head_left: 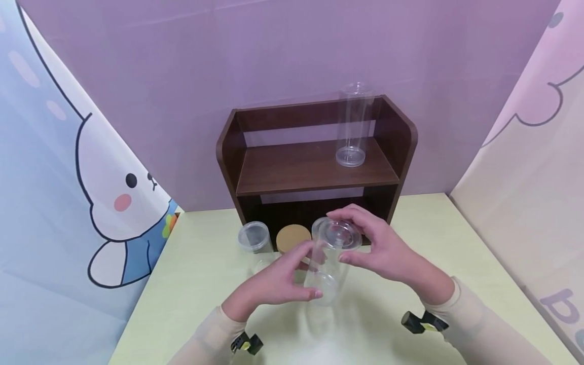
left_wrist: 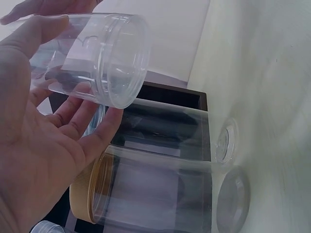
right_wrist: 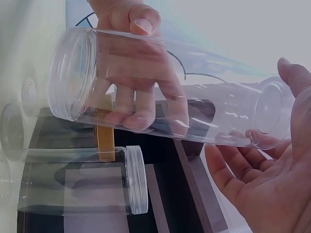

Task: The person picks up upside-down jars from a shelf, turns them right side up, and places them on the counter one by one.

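Between both hands is a tall clear plastic jar (head_left: 329, 274), tilted over the table with its screw-lid end down and its recessed base up. My left hand (head_left: 278, 281) holds its lower body, thumb on the near side and fingers round the far side. The base end is gripped by my right hand (head_left: 388, 251), fingers and thumb on opposite sides of the rim. In the right wrist view the jar's clear lid (right_wrist: 73, 73) is visible near the left hand. Behind it stands a clear jar with a tan lid (head_left: 292, 237).
A dark brown two-tier shelf (head_left: 296, 170) stands at the back of the pale table (head_left: 205, 284). Another tall clear jar (head_left: 350, 156) is on its upper tier, at the right. Left of the tan-lidded jar is a clear-lidded one (head_left: 254, 236); another clear-lidded jar (right_wrist: 136, 179) stands behind my hands.
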A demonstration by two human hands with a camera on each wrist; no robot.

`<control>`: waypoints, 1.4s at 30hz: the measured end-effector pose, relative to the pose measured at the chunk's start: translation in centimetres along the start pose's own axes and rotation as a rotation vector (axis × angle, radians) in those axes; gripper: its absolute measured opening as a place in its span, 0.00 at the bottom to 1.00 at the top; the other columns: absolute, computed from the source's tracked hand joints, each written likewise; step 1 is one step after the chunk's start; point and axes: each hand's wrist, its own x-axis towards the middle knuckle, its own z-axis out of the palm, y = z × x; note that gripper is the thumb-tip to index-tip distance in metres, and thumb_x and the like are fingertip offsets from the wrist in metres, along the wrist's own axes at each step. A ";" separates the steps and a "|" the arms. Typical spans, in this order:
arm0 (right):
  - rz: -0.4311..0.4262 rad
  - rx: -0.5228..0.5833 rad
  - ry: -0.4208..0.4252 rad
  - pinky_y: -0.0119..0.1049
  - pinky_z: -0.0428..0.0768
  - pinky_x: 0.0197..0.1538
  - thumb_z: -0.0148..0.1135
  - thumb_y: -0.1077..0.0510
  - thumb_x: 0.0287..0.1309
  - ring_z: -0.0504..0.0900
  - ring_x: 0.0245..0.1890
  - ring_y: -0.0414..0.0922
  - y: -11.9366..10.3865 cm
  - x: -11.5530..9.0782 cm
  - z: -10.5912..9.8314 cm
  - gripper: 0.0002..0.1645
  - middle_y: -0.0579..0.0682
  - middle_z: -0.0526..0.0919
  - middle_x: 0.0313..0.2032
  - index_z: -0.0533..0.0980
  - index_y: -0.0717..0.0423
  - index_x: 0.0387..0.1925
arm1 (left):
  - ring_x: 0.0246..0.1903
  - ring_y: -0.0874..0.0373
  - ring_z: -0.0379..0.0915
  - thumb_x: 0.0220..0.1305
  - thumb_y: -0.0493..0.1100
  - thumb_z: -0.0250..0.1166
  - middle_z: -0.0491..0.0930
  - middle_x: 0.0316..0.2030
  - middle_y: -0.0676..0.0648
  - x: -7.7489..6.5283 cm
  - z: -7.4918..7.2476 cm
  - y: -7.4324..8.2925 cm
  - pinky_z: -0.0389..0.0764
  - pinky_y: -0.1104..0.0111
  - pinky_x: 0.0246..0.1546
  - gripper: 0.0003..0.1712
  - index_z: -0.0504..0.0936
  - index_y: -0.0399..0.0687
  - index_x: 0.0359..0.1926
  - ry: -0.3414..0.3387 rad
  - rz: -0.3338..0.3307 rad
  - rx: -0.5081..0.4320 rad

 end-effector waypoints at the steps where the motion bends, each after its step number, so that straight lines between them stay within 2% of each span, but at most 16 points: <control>1: 0.000 0.006 0.001 0.34 0.86 0.61 0.82 0.70 0.57 0.85 0.58 0.47 0.0 0.0 0.0 0.42 0.48 0.81 0.61 0.76 0.61 0.72 | 0.66 0.48 0.76 0.63 0.39 0.82 0.75 0.65 0.46 0.0 0.0 0.0 0.81 0.58 0.69 0.52 0.64 0.51 0.81 0.001 -0.001 0.003; 8: -0.017 0.065 0.027 0.37 0.91 0.51 0.77 0.76 0.57 0.88 0.52 0.47 0.1 -0.1 -0.3 0.42 0.53 0.82 0.58 0.75 0.60 0.72 | 0.67 0.55 0.75 0.62 0.38 0.81 0.76 0.65 0.47 -0.1 -0.1 0.0 0.81 0.58 0.69 0.53 0.63 0.53 0.83 0.027 0.018 0.017; 16: -0.014 0.130 0.068 0.38 0.88 0.59 0.71 0.81 0.58 0.86 0.58 0.50 0.7 -0.4 -0.9 0.40 0.57 0.82 0.60 0.73 0.68 0.72 | 0.69 0.52 0.75 0.66 0.38 0.79 0.75 0.69 0.45 -0.6 -0.3 -0.1 0.81 0.57 0.69 0.51 0.62 0.49 0.84 0.063 0.054 -0.013; 22: -0.005 0.201 0.128 0.39 0.85 0.65 0.69 0.78 0.64 0.85 0.61 0.47 1.4 -0.8 -1.4 0.35 0.56 0.83 0.61 0.72 0.72 0.71 | 0.69 0.53 0.75 0.65 0.40 0.80 0.74 0.71 0.46 -1.1 -0.6 0.0 0.82 0.54 0.68 0.53 0.62 0.56 0.85 0.088 0.037 -0.012; 26: -0.011 0.253 0.160 0.39 0.87 0.62 0.67 0.77 0.67 0.85 0.60 0.46 1.9 -1.0 -1.5 0.32 0.55 0.84 0.60 0.72 0.74 0.71 | 0.70 0.53 0.74 0.63 0.41 0.81 0.73 0.72 0.50 -1.3 -0.7 0.1 0.81 0.52 0.68 0.54 0.63 0.61 0.85 0.097 0.019 -0.014; 32: -0.024 0.255 0.236 0.33 0.86 0.62 0.61 0.81 0.62 0.84 0.62 0.45 2.3 -1.3 -1.5 0.33 0.53 0.86 0.61 0.73 0.74 0.70 | 0.71 0.52 0.70 0.61 0.42 0.82 0.72 0.72 0.53 -1.5 -0.8 -0.2 0.82 0.53 0.67 0.57 0.62 0.62 0.85 0.116 0.019 -0.002; 38: -0.015 0.318 0.235 0.33 0.83 0.65 0.61 0.78 0.65 0.84 0.63 0.45 2.9 -1.6 -1.8 0.33 0.53 0.86 0.62 0.71 0.74 0.71 | 0.70 0.48 0.72 0.61 0.38 0.80 0.72 0.72 0.46 -1.5 -1.0 -0.2 0.81 0.51 0.69 0.53 0.66 0.52 0.84 0.171 0.109 -0.010; 42: -0.026 0.360 0.200 0.40 0.86 0.65 0.62 0.78 0.65 0.84 0.63 0.48 3.2 -1.6 -2.1 0.34 0.58 0.85 0.62 0.69 0.76 0.73 | 0.67 0.47 0.73 0.60 0.37 0.79 0.73 0.70 0.47 -1.5 -1.4 -0.4 0.82 0.53 0.68 0.49 0.70 0.48 0.81 0.218 0.136 0.001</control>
